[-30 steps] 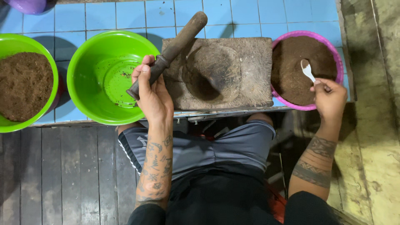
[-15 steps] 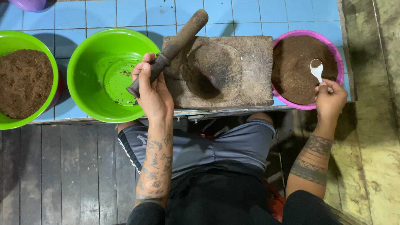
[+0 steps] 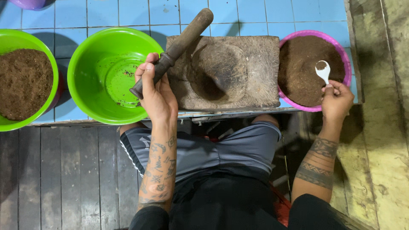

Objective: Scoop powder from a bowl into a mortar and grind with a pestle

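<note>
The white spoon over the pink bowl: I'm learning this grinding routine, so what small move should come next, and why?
Probably carry the white spoon left and tip it into the hollow of the stone mortar. The right hand holds the spoon loaded with brown powder above the pink bowl, the hollow looks empty, and the left hand holds the pestle across the mortar's corner.

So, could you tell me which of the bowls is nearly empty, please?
The middle green bowl, beside the left hand, holds only a few brown specks. The green bowl at the far left and the pink bowl at the right are both full of brown powder.
</note>
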